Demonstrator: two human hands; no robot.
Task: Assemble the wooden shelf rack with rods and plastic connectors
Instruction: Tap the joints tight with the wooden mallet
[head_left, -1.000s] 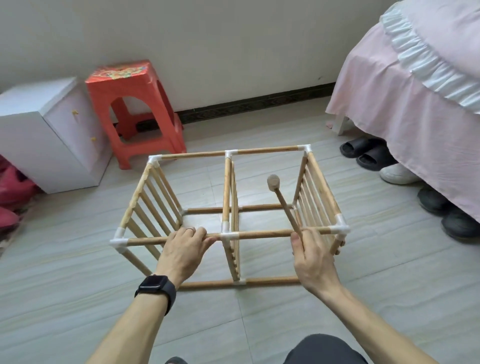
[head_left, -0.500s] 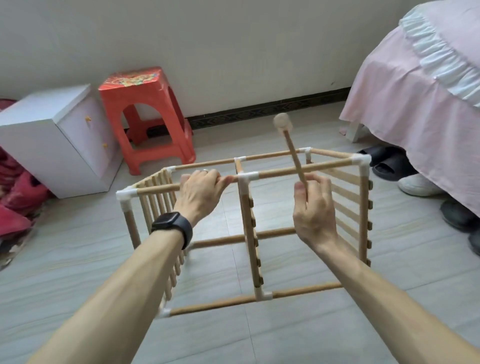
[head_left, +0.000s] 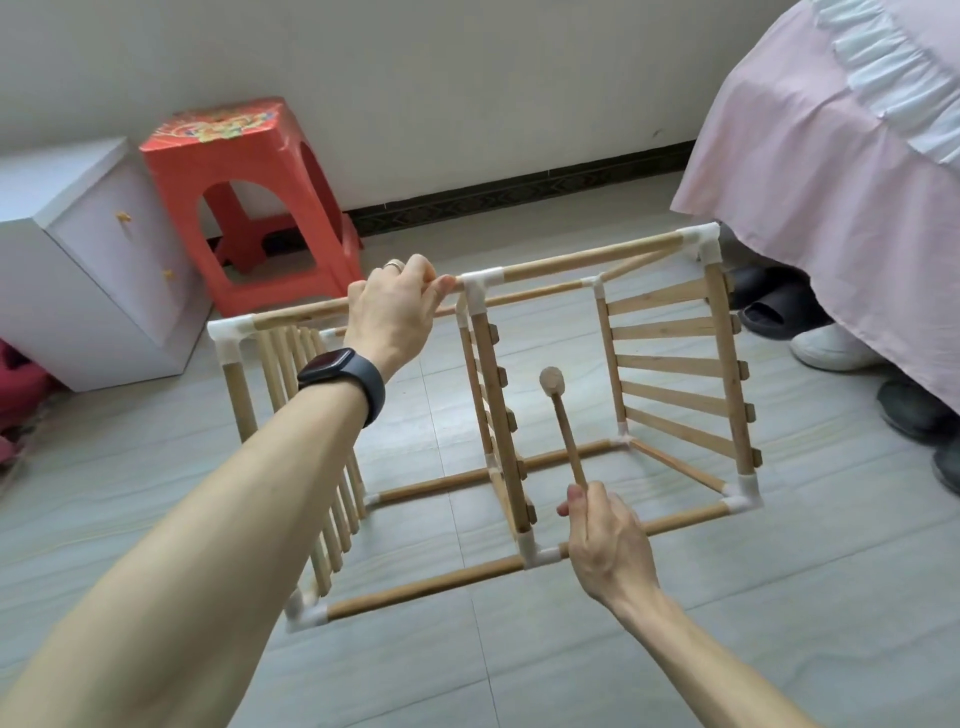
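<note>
- The wooden rack (head_left: 675, 365) stands on the tiled floor (head_left: 519, 675), with white connectors (head_left: 480, 283) at its joints.
- The left hand (head_left: 395, 306) is up on the rack's top front rod (head_left: 571, 262), fingers curled over it, right beside the middle connector.
- The right hand (head_left: 608, 545), low at the rack's near side, grips a small mallet (head_left: 566, 431) by the handle end, head up in front of the rack's right bay.
- Beyond the rack's left end are a red stool (head_left: 244, 171) and a white cabinet (head_left: 78, 249). A pink bedspread (head_left: 831, 182) hangs just off its right end.
</note>
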